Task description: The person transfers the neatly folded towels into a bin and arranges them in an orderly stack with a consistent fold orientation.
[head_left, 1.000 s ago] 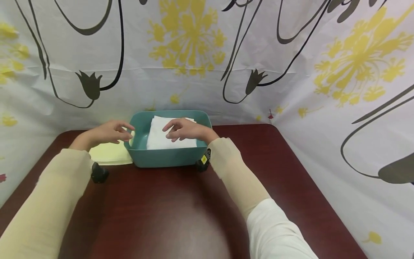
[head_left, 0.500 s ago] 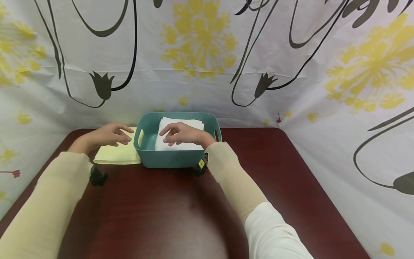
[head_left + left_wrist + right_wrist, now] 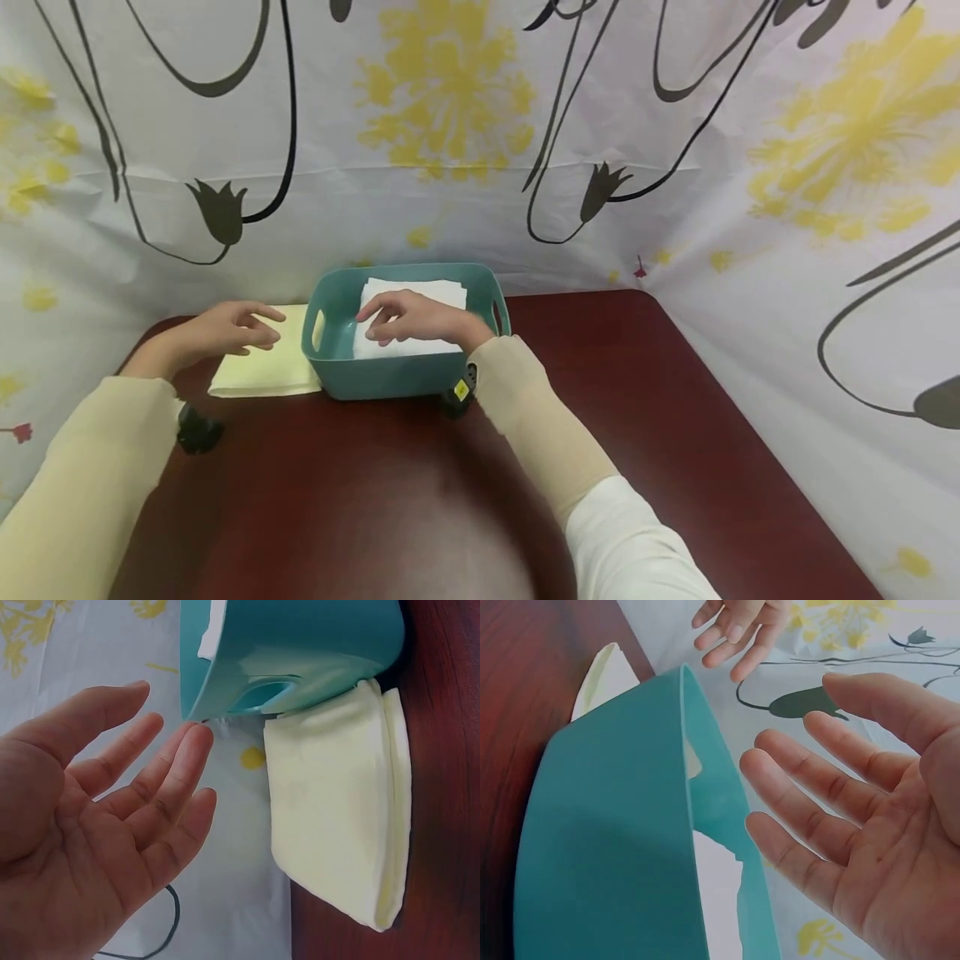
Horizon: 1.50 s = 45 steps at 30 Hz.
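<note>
A teal plastic basket (image 3: pixel 390 379) with handle holes stands at the back of the table, a folded white cloth (image 3: pixel 442 292) lying inside it. Against its left side lies a folded pale yellow cloth (image 3: pixel 281 367). My left hand (image 3: pixel 217 333) hovers over the yellow cloth's left part, fingers relaxed and holding nothing. In the left wrist view its palm and loosely bent fingers show apart from the cloth. Above the basket hangs my right hand (image 3: pixel 420 318), also relaxed and bare, covering part of the white cloth. The right wrist view shows its fingers clear of the basket's rim.
The dark red-brown table (image 3: pixel 360 500) stretches toward me and to the right. A white curtain (image 3: pixel 480 208) printed with yellow flowers and dark stems hangs behind it and along both sides. Each wrist carries a small black camera (image 3: pixel 457 396).
My left hand has drawn slightly left, away from the basket, uncovering more of the yellow cloth. My right hand has shifted slightly left over the basket. The head view has swayed; the cloths look the same.
</note>
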Tool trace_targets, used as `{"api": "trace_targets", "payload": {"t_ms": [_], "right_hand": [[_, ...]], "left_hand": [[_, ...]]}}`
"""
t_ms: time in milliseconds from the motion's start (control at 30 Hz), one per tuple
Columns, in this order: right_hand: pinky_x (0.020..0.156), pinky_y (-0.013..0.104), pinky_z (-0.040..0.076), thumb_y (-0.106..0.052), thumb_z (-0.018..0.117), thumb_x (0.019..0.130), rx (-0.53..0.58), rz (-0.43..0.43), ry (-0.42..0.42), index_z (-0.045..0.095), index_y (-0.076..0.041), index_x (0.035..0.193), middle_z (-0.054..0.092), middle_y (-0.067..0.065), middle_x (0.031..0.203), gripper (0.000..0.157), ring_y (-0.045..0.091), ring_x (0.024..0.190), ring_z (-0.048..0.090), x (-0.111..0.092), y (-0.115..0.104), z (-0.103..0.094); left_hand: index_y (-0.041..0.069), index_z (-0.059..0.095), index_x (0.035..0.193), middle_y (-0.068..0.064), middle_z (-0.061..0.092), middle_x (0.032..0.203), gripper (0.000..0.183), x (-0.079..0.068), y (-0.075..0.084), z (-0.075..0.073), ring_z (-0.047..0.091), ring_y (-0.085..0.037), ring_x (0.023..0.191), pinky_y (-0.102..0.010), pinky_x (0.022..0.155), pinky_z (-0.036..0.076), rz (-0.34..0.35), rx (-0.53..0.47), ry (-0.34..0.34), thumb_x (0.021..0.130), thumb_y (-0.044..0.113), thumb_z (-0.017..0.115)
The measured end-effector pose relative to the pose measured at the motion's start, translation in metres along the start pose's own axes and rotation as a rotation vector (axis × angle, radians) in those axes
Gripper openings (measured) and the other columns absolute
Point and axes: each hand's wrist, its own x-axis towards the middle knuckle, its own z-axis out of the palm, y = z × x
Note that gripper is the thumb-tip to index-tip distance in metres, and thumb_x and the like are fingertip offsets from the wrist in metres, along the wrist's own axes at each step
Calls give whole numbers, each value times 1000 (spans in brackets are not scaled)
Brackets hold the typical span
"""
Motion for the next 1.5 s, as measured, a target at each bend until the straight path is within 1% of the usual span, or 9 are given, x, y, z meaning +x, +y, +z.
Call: {"api": "trace_targets", "payload": {"t_ms": [100,333,567,667,867,1033,1133,1333,1500], "right_hand": [[82,32,44,-20,58,90,-10,-10,-25,56,-15,119,64,3,99,29,24,95,59,9,0,9],[79,27,46,-16,59,90,-12,-32,-82,55,-11,121,64,11,103,32,19,92,60,28,-3,37],[79,21,45,-14,59,89,8,-77,-116,55,-5,123,61,-2,100,35,8,91,58,48,-10,61],[78,19,45,-14,59,89,19,-90,-125,56,-6,121,60,-4,98,33,4,90,57,55,-12,66],[79,17,43,-12,60,88,17,-89,-121,58,-8,117,62,-3,94,29,3,88,57,64,-17,68],[79,18,44,-7,60,88,82,-88,-122,58,-5,116,65,0,92,28,7,87,60,70,-19,69],[77,18,45,-6,60,87,105,-84,-123,58,-5,115,65,-1,90,28,8,86,61,73,-21,74],[77,14,43,-8,61,87,54,-62,-110,59,-7,116,64,-3,93,29,0,85,58,82,-26,87],[76,11,41,-11,61,88,-5,-70,-30,60,-7,116,61,-5,100,28,-1,88,55,93,-27,99]], "left_hand": [[-9,39,130,-23,57,112,53,-8,-14,-3,57,-36,102,-51,83,45,-1,-3,8,92,25,56],[-12,37,129,-17,60,107,53,-17,-47,-2,57,-37,101,-51,81,46,-27,-1,-5,92,21,56],[-13,37,130,-17,60,106,58,-25,-71,-4,58,-35,97,-49,77,48,-58,-6,3,91,25,58],[-12,36,130,-18,60,107,58,-25,-75,-7,58,-35,97,-48,78,47,-60,-13,1,91,26,58],[-12,35,131,-19,59,107,59,-13,-77,-11,57,-34,99,-48,79,47,-43,-23,-10,92,25,57],[-14,35,130,-18,59,105,58,-3,-79,-16,59,-30,96,-45,77,48,-45,-18,-10,91,24,57],[-15,35,129,-19,58,106,58,-2,-83,-18,60,-29,94,-42,76,49,-50,-16,-5,91,23,57],[-17,34,129,-23,58,108,57,-6,-91,-23,60,-30,94,-38,74,50,-61,-16,-11,93,21,54],[-17,31,131,-30,53,116,59,-10,-97,-26,58,-35,100,-42,78,49,-84,-30,-36,94,25,52]]}}
